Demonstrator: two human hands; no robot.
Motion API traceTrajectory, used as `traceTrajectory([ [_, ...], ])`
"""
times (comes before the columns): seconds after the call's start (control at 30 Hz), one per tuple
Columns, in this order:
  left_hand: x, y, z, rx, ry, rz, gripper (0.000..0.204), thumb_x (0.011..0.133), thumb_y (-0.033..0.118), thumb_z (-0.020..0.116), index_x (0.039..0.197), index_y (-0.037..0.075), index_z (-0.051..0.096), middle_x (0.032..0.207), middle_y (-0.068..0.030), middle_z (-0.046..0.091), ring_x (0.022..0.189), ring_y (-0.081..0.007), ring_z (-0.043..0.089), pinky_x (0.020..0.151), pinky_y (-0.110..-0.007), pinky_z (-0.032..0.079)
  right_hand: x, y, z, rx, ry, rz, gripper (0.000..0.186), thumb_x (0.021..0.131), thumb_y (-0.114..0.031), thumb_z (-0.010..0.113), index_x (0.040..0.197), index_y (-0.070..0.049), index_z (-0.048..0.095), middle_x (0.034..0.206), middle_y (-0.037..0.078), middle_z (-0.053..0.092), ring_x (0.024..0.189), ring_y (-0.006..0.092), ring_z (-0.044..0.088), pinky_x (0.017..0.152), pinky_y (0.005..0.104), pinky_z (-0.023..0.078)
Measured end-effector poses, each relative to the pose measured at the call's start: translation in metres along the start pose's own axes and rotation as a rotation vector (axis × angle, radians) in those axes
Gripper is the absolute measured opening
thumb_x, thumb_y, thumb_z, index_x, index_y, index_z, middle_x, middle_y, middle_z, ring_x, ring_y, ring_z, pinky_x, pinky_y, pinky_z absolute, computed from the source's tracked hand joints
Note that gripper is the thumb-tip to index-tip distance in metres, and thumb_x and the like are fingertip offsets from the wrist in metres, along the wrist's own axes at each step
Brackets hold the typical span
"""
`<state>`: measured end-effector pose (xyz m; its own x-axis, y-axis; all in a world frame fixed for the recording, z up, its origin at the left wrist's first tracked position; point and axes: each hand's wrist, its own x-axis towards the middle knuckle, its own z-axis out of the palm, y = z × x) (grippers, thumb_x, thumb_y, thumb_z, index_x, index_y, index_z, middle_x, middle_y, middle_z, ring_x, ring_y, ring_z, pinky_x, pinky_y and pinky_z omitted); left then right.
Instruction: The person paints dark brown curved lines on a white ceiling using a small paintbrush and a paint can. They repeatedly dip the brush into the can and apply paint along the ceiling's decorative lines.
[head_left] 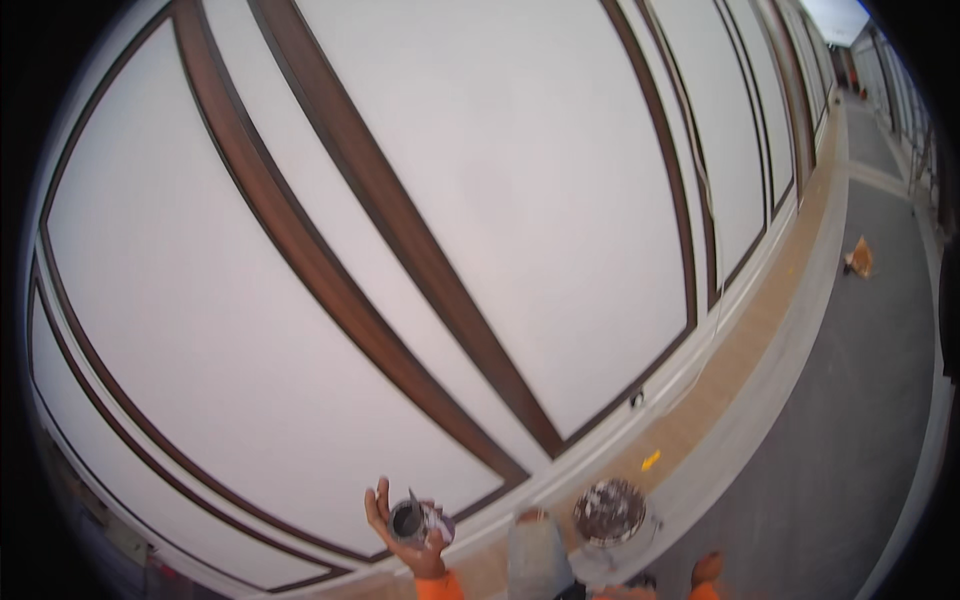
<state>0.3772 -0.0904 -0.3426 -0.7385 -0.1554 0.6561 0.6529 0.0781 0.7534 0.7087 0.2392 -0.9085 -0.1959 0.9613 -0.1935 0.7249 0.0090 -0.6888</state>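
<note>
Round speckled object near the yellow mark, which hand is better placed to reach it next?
Probably your right hand: it appears nearer the object, while your left hand already holds a dark cup.

We see a floor (850, 400) with a wide grey part, a pale band and a tan band. On it sit a round, dark tub (608, 512) splashed white, a little yellow thing (651, 460) and, farther off, an orange-tan thing (861, 258).
</note>
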Motion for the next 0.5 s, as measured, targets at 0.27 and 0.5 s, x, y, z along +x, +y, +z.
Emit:
traceTrajectory([
  [0.27,0.020,-0.152,-0.002,0.470,-0.124,0.300,0.059,0.105,0.046,0.047,0.150,0.008,0.042,0.141,-0.0136,0.052,0.130,-0.0204,0.049,0.115,-0.041,0.035,0.023,-0.141,0.017,0.049,-0.083,0.101,0.052,0.081,-0.013,0.064,0.129,0.003,0.053,0.121,0.026,0.059,0.114,0.0441,0.058,0.103,0.0449,0.046],
  [0.5,0.054,-0.033,0.056,-0.108,-0.024,0.081,0.127,0.069,0.060,0.086,0.157,0.000,0.017,0.153,-0.0224,0.038,0.080,-0.0243,0.069,0.069,-0.036,0.061,0.005,-0.172,0.053,0.088,-0.134,0.010,0.061,0.075,-0.007,0.068,0.133,0.002,0.051,0.128,0.026,0.058,0.119,0.0435,0.058,0.105,0.0444,0.046],
])
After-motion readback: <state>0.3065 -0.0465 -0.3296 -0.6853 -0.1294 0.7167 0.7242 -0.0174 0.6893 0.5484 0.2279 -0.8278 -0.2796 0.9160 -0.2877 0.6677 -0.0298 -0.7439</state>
